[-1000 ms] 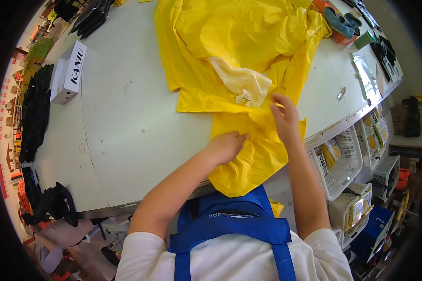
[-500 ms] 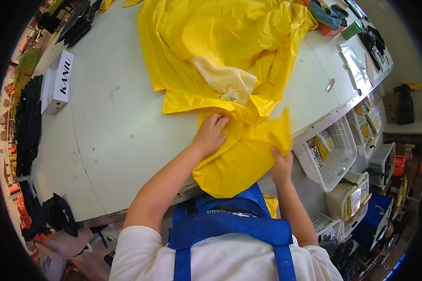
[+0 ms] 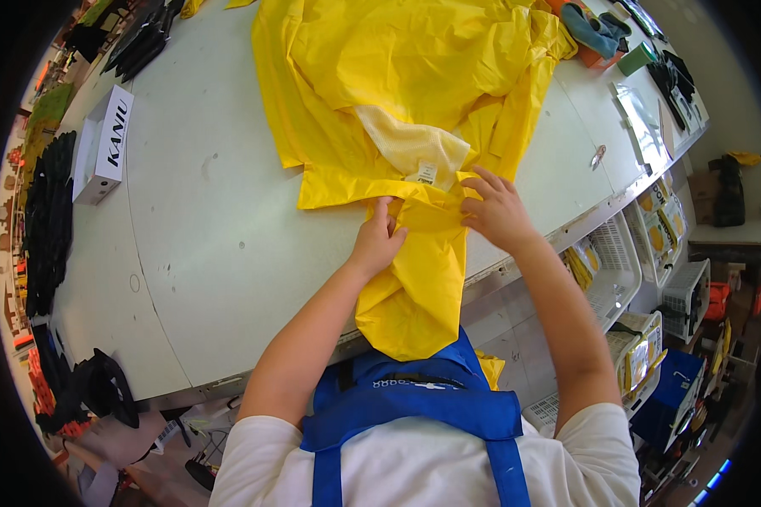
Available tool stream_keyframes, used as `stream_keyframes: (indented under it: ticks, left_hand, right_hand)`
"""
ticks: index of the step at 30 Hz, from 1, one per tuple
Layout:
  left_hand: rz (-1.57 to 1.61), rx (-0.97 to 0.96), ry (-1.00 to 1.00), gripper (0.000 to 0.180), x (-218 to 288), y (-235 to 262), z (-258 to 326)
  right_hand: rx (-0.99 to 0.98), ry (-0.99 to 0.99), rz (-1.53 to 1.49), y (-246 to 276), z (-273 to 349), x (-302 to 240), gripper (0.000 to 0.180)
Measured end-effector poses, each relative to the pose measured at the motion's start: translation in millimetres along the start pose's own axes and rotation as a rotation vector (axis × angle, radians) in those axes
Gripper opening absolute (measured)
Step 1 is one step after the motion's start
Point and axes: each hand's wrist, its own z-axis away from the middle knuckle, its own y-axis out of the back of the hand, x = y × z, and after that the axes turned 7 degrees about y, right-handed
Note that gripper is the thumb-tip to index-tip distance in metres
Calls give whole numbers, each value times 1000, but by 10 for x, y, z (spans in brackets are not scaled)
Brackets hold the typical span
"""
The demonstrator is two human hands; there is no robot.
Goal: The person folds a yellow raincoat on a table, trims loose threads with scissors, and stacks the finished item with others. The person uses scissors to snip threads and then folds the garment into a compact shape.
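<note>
A yellow raincoat (image 3: 414, 68) lies spread on the worktable, its pale lining (image 3: 410, 144) and a small white neck label showing at the collar. Toward me, its hood (image 3: 414, 296) hangs over the table's near edge, against my blue apron. My left hand (image 3: 380, 242) is closed on the fabric where hood and collar meet, index finger along the seam. On the other side of the neck, my right hand (image 3: 497, 211) pinches the collar edge between bent fingers. Folds partly hide the fingertips of both hands.
A white box (image 3: 106, 148) stands on the table (image 3: 203, 253) at left, beside a row of black items (image 3: 49, 228). At the far right are a green roll (image 3: 636, 59) and clear sheets. White plastic baskets (image 3: 617, 291) holding yellow packages stand below the right edge.
My right hand has moved from the hood's right side up to the collar. The hood's right part is folded inward, so it looks narrower. My left hand stays near the seam.
</note>
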Motion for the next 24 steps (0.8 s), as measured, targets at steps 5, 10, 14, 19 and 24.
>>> stream_keyframes:
  ticks: [5,10,14,19,24]
  left_hand:
    - [-102,84,-63,52,30,-8,-6]
    - [-856,224,-422,33,47,-54,-51]
    - [-772,3,-674,37,-201,-36,-97]
    - [-834,-189,-627,55,43,98,87]
    - [-189,-410,-160,52,71,176,-61]
  right_hand:
    - [66,-789,-630,-152,-71,526,13]
    - [525,-487,-173,-459,141,176,33]
    - [119,-56,-93,-338,853,-511,65]
    - [-62,194,-247,-400,958,-1169,47]
    - [65,-731,-783,-708,634,-1058,28]
